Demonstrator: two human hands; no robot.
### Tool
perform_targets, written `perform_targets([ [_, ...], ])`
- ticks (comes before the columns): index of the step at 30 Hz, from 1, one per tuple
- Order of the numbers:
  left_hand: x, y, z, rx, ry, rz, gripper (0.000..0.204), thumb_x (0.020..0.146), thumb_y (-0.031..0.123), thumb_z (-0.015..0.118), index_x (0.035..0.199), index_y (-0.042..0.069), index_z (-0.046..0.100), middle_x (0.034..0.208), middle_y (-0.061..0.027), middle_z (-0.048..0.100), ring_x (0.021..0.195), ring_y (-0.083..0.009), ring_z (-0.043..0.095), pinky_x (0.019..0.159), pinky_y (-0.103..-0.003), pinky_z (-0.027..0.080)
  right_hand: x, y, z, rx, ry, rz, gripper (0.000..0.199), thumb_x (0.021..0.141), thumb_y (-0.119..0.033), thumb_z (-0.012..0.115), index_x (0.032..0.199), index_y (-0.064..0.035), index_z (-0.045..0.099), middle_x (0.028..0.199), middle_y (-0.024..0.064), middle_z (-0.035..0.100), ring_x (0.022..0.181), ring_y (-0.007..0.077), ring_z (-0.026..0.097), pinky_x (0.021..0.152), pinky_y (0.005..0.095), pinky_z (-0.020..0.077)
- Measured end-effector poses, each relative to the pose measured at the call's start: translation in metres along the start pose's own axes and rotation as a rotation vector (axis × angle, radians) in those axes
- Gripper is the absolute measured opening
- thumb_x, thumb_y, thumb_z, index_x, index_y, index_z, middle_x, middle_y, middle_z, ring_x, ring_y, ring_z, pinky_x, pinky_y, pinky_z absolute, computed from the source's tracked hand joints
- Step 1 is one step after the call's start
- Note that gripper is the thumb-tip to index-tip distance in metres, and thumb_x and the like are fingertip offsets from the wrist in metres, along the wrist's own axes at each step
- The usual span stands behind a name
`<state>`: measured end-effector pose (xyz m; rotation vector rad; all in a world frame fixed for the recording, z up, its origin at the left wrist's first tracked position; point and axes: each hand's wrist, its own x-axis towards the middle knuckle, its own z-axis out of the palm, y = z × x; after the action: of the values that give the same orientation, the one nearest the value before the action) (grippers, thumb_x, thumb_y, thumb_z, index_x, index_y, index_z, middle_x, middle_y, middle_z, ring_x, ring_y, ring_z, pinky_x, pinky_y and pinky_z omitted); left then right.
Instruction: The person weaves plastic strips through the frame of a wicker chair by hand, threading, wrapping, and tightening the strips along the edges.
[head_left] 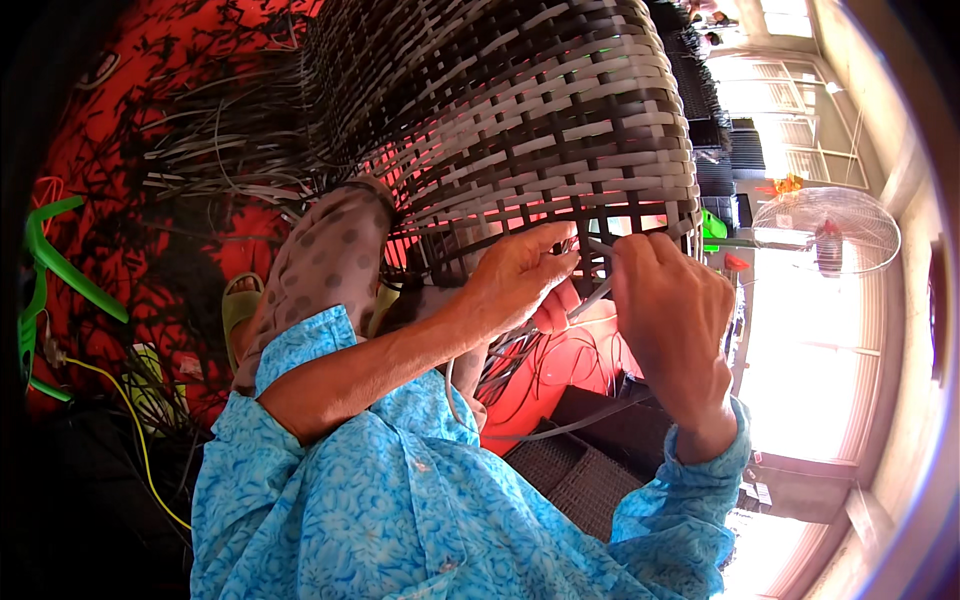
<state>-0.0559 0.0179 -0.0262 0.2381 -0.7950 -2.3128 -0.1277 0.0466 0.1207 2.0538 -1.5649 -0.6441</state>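
Observation:
A large woven panel (520,125) of black and grey flat strips rises in front of me, its bound edge on the right. At its lower edge my left hand (522,272) has thumb and forefinger pinched together, close to the open weave. My right hand (672,320) is closed at the panel's lower right corner, its fingers curled round a grey strip (592,300). The strip runs between my two hands, and a slack length hangs in a curve below them. My fingertips partly hide where the strip meets the weave.
Long loose strip ends (230,140) fan out at the panel's left over a red floor (90,150) strewn with black scraps. A green plastic frame (75,260) and a yellow cord (125,400) lie at far left. Dark woven pieces (585,480) lie below my hands; a fan (828,235) stands right.

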Motion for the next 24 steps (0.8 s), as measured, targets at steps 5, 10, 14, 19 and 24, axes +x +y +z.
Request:
perform_targets([
  [5, 0.000, -0.006, -0.002, 0.024, 0.052, -0.016, 0.048, 0.090, 0.028, 0.047, 0.131, 0.007, 0.034, 0.067, -0.0075, 0.058, 0.052, -0.0130, 0.057, 0.043, -0.024, 0.046, -0.004, -0.004, -0.014, 0.015, 0.055, 0.022, 0.006, 0.081, -0.015, 0.054, 0.080, -0.0083, 0.052, 0.071, 0.0056, 0.055, 0.055, 0.0239, 0.056, 0.048, 0.0346, 0.0421],
  [10, 0.001, -0.005, -0.001, 0.031, 0.044, -0.012, 0.047, 0.090, 0.027, 0.048, 0.130, 0.005, 0.034, 0.068, -0.0076, 0.059, 0.052, -0.0132, 0.057, 0.043, -0.024, 0.046, 0.004, -0.003, 0.003, -0.038, 0.002, -0.055, 0.005, 0.074, -0.005, 0.051, 0.071, -0.0051, 0.047, 0.063, 0.0078, 0.049, 0.054, 0.0225, 0.057, 0.044, 0.0329, 0.0431],
  [14, 0.007, -0.007, -0.011, -0.069, 0.057, 0.025, 0.028, 0.088, 0.024, 0.052, 0.108, 0.005, 0.050, 0.067, -0.0065, 0.059, 0.053, -0.0122, 0.057, 0.043, -0.023, 0.046, 0.005, -0.001, 0.003, 0.050, 0.043, -0.060, 0.005, 0.071, -0.006, 0.053, 0.071, -0.0060, 0.048, 0.071, 0.0075, 0.053, 0.058, 0.0223, 0.056, 0.047, 0.0324, 0.0437],
  [19, 0.011, -0.014, -0.021, -0.119, 0.139, 0.064, 0.014, 0.083, 0.019, 0.059, 0.083, 0.006, 0.057, 0.067, -0.0038, 0.059, 0.052, -0.0098, 0.055, 0.047, -0.021, 0.045, 0.004, -0.008, 0.006, -0.037, 0.240, -0.115, 0.012, 0.067, -0.010, 0.056, 0.077, -0.0063, 0.059, 0.098, 0.0042, 0.055, 0.078, 0.0200, 0.052, 0.062, 0.0314, 0.0435],
  [24, 0.004, -0.038, -0.035, -0.117, 0.165, 0.065, 0.009, 0.083, 0.015, 0.060, 0.081, 0.006, 0.058, 0.069, -0.0005, 0.057, 0.054, -0.0066, 0.052, 0.047, -0.019, 0.039, 0.009, -0.011, 0.016, -0.033, 0.342, -0.258, 0.016, 0.068, -0.011, 0.054, 0.082, -0.0050, 0.060, 0.089, 0.0045, 0.054, 0.074, 0.0203, 0.051, 0.067, 0.0327, 0.0371],
])
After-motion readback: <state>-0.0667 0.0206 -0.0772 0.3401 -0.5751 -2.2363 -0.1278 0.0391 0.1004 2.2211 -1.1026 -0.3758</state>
